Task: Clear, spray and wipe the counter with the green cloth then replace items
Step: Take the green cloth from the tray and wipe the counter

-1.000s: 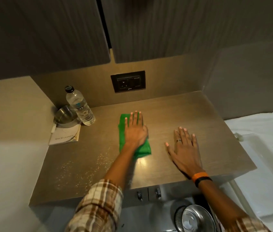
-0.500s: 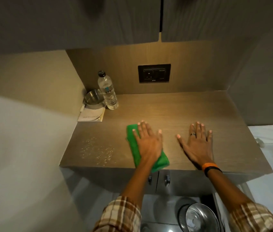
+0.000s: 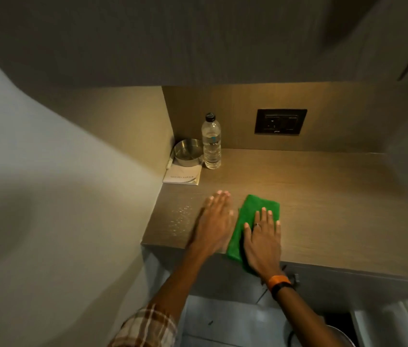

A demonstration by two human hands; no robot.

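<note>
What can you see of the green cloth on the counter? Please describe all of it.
The bright green cloth looks like soft, fuzzy microfibre, folded into a long rectangle. It lies flat on the brown wood-look counter, near the front edge, and its near end hangs slightly over that edge. The right hand, wearing a ring, presses flat on it. The left hand lies beside it, apparently not touching.

The folded green cloth (image 3: 253, 221) lies flat on the wet-speckled wooden counter (image 3: 323, 196), overhanging its front edge.
</note>
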